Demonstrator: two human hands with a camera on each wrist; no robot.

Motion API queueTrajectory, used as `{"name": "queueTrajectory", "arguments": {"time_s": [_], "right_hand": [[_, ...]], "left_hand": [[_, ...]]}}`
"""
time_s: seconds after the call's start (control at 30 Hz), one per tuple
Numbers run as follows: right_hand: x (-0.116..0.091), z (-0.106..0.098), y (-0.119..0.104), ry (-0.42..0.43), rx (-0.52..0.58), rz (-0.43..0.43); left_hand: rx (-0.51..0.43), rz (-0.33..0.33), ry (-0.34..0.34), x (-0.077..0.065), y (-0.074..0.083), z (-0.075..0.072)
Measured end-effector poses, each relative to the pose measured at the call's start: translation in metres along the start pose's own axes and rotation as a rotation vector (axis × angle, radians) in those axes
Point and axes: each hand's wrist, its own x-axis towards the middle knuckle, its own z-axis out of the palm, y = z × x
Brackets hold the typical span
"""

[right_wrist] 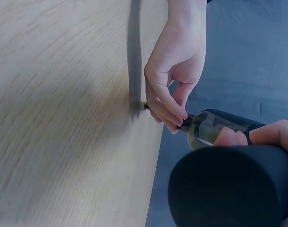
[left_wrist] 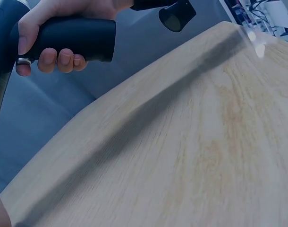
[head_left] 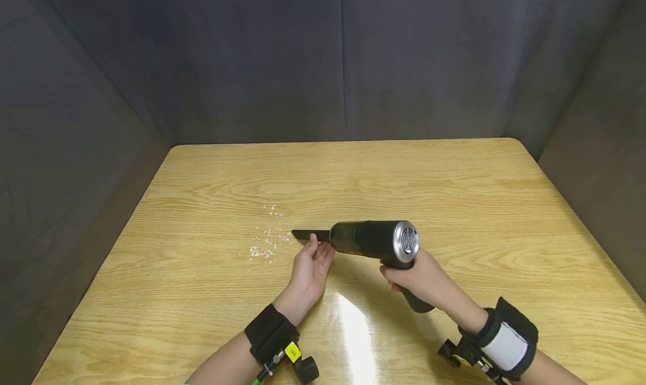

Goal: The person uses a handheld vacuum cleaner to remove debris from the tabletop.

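A black handheld vacuum cleaner (head_left: 375, 238) with a silver vented end points left over the wooden table. My right hand (head_left: 421, 276) grips its handle, fingers wrapped round it in the left wrist view, where the handle (left_wrist: 87, 38) shows from the side. At the slim black nozzle (head_left: 303, 234), my left hand (head_left: 310, 270) holds on with thumb and fingers. The right wrist view shows that left hand (right_wrist: 179, 61) pinching the nozzle just ahead of the clear dust cup (right_wrist: 200, 132). Small pale confetti bits (head_left: 257, 252) lie scattered just left of the nozzle tip.
The wooden table (head_left: 454, 189) has rounded far corners, with dark cloth panels (head_left: 252, 65) standing behind and at both sides. Each wrist wears a black strap (head_left: 270, 332) with a small camera. A bright glare patch lies near the front middle.
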Motion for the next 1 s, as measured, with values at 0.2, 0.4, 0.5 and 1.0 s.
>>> {"name": "queueTrajectory", "arguments": {"time_s": [0.2, 0.4, 0.5, 1.0], "right_hand": [[-0.001, 0.005, -0.002, 0.025, -0.034, 0.008], [-0.001, 0.009, -0.002, 0.039, -0.039, -0.004], [-0.001, 0.011, -0.004, 0.055, -0.067, 0.012], [-0.002, 0.014, -0.007, 0.049, -0.145, 0.006]], "left_hand": [[-0.029, 0.008, 0.014, -0.004, 0.001, -0.003], [-0.022, 0.021, 0.013, -0.003, 0.003, -0.005], [-0.015, 0.026, 0.012, -0.003, 0.005, -0.005], [-0.058, 0.032, 0.023, -0.007, 0.005, -0.011]]}}
